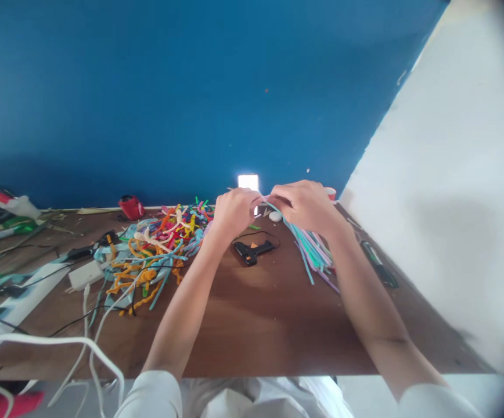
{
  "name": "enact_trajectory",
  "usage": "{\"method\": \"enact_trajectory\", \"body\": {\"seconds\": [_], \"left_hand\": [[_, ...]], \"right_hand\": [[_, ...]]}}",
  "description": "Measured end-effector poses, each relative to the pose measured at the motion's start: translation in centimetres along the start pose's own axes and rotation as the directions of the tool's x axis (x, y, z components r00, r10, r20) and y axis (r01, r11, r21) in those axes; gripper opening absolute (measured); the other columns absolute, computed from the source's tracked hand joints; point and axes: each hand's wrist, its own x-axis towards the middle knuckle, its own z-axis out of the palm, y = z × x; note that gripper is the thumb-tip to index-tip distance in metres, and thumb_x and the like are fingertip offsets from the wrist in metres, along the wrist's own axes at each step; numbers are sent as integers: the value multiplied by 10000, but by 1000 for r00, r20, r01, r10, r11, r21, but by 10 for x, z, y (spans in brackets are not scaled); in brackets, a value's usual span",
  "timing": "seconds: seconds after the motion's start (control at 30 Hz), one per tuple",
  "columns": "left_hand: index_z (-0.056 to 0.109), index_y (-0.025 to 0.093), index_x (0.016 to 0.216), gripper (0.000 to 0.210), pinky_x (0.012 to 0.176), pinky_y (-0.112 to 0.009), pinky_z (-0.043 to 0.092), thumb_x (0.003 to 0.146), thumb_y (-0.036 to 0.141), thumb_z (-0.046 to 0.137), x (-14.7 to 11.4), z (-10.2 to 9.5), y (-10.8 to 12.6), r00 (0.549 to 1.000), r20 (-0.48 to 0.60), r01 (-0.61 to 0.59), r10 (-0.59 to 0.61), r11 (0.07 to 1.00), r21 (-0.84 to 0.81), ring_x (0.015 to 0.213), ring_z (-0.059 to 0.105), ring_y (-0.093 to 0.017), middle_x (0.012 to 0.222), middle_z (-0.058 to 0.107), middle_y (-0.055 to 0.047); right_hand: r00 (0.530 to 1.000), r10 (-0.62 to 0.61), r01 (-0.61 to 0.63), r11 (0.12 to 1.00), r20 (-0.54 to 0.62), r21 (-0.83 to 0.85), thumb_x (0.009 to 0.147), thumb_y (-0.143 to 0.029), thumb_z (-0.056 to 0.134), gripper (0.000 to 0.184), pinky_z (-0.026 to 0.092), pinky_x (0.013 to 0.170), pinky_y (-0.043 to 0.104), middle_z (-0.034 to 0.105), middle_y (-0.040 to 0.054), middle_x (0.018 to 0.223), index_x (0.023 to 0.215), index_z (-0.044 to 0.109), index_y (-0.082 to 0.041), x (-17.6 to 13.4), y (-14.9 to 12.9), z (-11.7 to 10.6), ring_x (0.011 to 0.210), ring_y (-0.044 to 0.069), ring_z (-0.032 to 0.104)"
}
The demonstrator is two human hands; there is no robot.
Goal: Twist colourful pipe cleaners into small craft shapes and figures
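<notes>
My left hand (237, 212) and my right hand (306, 206) are raised over the far side of the table, fingertips close together. Between them runs a pale pinkish pipe cleaner (265, 198), pinched at both sides. Below my right hand is a bundle of light blue, green, white and purple pipe cleaners (315, 252); whether that hand also touches it is hidden. A black glue gun (251, 252) lies under the gap between my arms. Behind my fingers a small white rounded piece (275, 216) rests on the table, and a phone with a bright screen (247, 182) stands against the wall.
Many tangled coloured pipe cleaners (156, 249) cover the table's left half. Near them are a white adapter (85, 275), white cables (95, 348) and a red pouch (130, 207). At right, a dark pen-like tool (379, 265) lies beside the white wall (461, 174).
</notes>
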Motion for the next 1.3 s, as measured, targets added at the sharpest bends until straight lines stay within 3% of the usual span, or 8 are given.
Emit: {"method": "enact_trajectory", "body": {"seconds": [0.23,0.47,0.63,0.8,0.93,1.07,1.17,1.3], "left_hand": [[763,211,878,259,773,-285,431,929,157,515,0,-6,-5,952,176,-205,250,949,-237,906,679,-196,952,771,-54],[768,169,820,214,644,-236,437,889,347,673,2,-31,10,998,62,22,27,741,-671,704,637,-138,777,749,-48],[756,146,800,265,562,-214,428,852,402,712,4,-27,25,979,-7,110,-202,562,-820,592,578,-109,695,720,-42],[753,149,792,217,554,-226,404,887,318,655,4,-14,22,928,-89,226,-362,737,-637,557,562,-106,685,723,-28],[770,174,873,190,637,-266,392,918,229,594,1,-12,14,974,-159,122,-161,966,-229,719,642,-155,817,761,-47],[760,205,933,235,602,-298,325,960,214,526,-2,-13,12,993,-71,-82,90,990,112,786,647,-192,847,752,-48],[758,211,921,244,602,-298,332,965,194,519,-3,-15,11,982,-1,-188,189,977,100,789,646,-191,835,747,-40],[754,195,878,223,734,-283,439,948,158,546,-1,-18,7,962,51,-254,269,946,-202,867,655,-176,884,762,-43]], "right_hand": [[998,13,-25,976,56,218,906,-335,607,225,252,606,299,596,-10,613,734,692,-218,4,15,-4,590,125,457],[986,19,-134,695,168,707,829,-465,710,279,374,564,262,672,9,721,812,714,-187,2,33,-6,610,122,555],[994,-8,-68,736,109,674,905,-480,610,336,343,565,264,625,7,694,817,707,-170,3,25,0,609,117,493],[998,-70,66,970,6,235,961,-330,528,284,252,595,282,529,-19,584,768,674,-182,3,12,-1,564,106,408],[996,-84,83,996,-40,-13,966,-293,498,264,213,605,297,647,26,686,808,688,-199,-2,4,-6,624,139,488],[997,-77,73,993,-32,-98,960,-300,505,240,184,605,305,689,24,713,845,701,-224,-5,-1,-10,621,148,496],[999,-39,36,994,-24,-103,954,-297,518,245,181,607,307,680,15,694,802,696,-221,-6,-1,-13,609,141,481],[999,-37,38,999,-19,39,927,-292,575,220,234,610,296,644,-2,653,769,709,-217,-5,4,-18,608,127,470]]}}
